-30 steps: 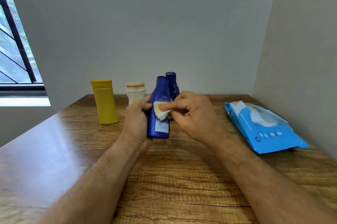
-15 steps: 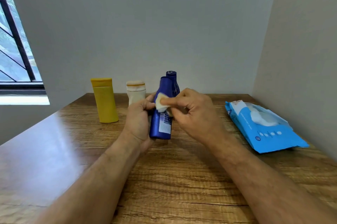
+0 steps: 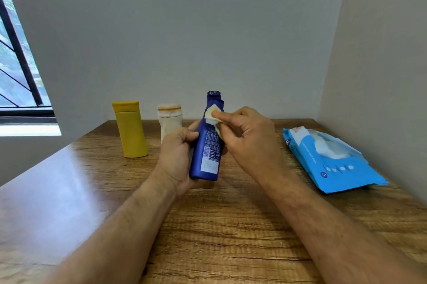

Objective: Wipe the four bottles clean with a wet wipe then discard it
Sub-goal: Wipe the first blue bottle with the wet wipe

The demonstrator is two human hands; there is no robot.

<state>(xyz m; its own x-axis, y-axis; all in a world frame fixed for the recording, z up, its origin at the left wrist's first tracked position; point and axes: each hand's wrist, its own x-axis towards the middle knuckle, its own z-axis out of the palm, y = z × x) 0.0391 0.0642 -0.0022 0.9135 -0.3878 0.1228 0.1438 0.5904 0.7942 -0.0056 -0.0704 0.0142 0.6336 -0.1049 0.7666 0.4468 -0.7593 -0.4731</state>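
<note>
Above the table (image 3: 231, 226), left hand (image 3: 175, 159) grips one blue bottle (image 3: 205, 152); right hand (image 3: 249, 143) pinches one wipe (image 3: 211, 114).

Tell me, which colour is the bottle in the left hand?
Dark blue bottle, with a pale label on its lower part; the head view shows it.

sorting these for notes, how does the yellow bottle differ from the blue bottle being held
The yellow bottle stands upright on the table, untouched; the blue bottle is lifted and tilted, gripped by the left hand. The right hand presses a wipe to the blue one only. Yellow looks broader, blue narrower-necked. Both are capped.
</note>
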